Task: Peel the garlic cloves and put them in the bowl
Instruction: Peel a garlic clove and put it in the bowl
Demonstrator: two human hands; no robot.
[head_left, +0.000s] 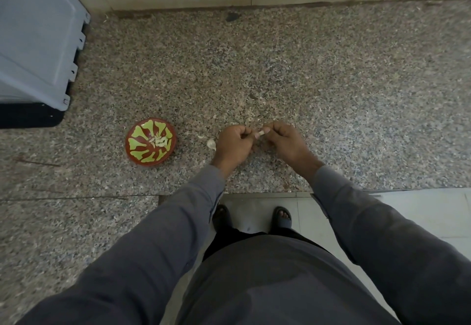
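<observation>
A: Above the countertop, the garlic clove is pinched between both hands, long axis roughly 9-to-3.

B: Grip state?

A: Left hand and right hand each have fingers curled onto one end. Skin status unclear; the clove is too small here.

B: Bowl?

A: Bowl lies at 9 o'clock from the grip, past the left hand. Left is nearer; likely the dropping hand.
</observation>
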